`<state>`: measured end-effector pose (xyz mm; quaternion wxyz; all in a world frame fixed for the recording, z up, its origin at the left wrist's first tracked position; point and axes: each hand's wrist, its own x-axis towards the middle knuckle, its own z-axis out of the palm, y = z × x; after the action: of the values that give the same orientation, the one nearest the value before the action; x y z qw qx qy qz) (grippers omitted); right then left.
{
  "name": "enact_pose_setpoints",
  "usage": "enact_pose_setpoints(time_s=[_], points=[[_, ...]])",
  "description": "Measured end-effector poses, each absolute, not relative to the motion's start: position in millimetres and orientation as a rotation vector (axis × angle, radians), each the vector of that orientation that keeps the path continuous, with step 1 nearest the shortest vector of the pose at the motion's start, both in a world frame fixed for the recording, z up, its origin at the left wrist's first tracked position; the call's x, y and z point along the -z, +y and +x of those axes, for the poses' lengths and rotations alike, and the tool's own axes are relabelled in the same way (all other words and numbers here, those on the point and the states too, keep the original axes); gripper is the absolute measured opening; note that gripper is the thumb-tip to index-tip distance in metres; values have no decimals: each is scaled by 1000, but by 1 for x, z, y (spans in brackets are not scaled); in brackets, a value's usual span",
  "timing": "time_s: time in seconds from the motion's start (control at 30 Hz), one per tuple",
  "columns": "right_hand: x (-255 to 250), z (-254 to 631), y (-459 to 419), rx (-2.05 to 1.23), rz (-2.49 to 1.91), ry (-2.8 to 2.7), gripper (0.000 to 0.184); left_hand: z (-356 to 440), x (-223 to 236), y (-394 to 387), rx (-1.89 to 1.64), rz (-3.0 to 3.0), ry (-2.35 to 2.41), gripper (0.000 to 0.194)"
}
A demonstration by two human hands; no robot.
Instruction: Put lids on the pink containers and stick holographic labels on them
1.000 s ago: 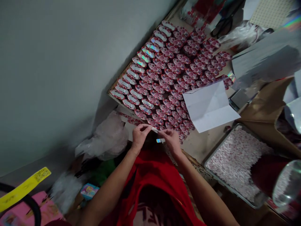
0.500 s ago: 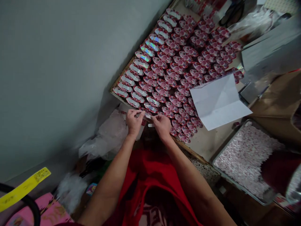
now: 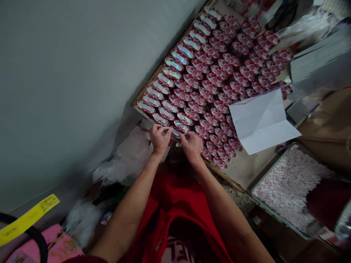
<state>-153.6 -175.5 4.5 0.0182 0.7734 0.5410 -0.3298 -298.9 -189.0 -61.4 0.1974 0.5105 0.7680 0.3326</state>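
Rows of small red round-topped containers (image 3: 203, 87) with pink centres stand packed on a board. Those along its left edge bear pale, shiny strips (image 3: 179, 57), some with rainbow glints. At the near edge, a similar shiny strip (image 3: 176, 133) is stretched across one top between my hands. My left hand (image 3: 159, 140) pinches its left end with thumb and forefinger. The right end is pinched by my right hand (image 3: 192, 146), whose other fingers are curled. A small white tab (image 3: 178, 145) shows beneath my right hand.
A folded white paper sheet (image 3: 264, 122) lies over some tops on the right. Beyond it are a metal tray (image 3: 253, 191) of small pale and red pieces and a brown paper bag (image 3: 326, 128). Crumpled clear plastic (image 3: 123, 157) lies lower left, beside the grey wall (image 3: 68, 91).
The view has shifted slightly, so the board and paper appear further right. Both hands stay pinched at the strip, which now lies closer against the near top.
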Motion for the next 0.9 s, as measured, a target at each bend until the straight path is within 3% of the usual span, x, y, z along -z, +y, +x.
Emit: enact_pose_setpoints(time_s=[0.23, 0.4, 0.53, 0.7, 0.8, 0.9], points=[[-8, -158, -172, 991, 2365, 1648, 27, -295, 57, -189, -976, 1355, 2137, 12], [-4, -158, -166, 912, 2350, 1558, 31, -291, 56, -178, -1100, 998, 2190, 55], [-2, -153, -162, 932, 2398, 1576, 31, -286, 54, -166, -1066, 457, 2077, 53], [1, -138, -167, 1481, 2689, 1470, 47, -284, 30, -196, -1222, 269, 1889, 53], [4, -133, -173, 1853, 2832, 1368, 55, -281, 11, -232, -1036, 97, 1620, 52], [8, -134, -177, 1938, 2882, 1367, 58, -270, -1, -253, -796, -115, 1335, 64]])
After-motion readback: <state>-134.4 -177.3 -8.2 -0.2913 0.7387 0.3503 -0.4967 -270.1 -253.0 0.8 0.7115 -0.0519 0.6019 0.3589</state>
